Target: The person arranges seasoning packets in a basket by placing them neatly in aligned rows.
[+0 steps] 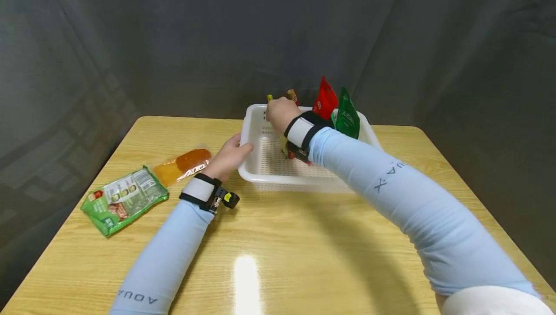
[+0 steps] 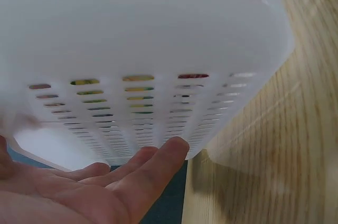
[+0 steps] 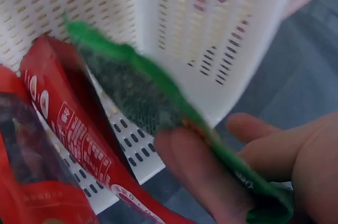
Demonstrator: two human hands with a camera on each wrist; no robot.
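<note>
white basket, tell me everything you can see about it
The white basket looks like glossy plastic, rectangular with rounded corners, its walls and floor pierced by rows of small slots. It sits upright on the wooden table, toward the far edge. Packets stand inside it: a red packet and a green packet lean at the far right. The left hand rests straight fingers against its left outer wall; the right hand reaches into it, pinching a packet.
</note>
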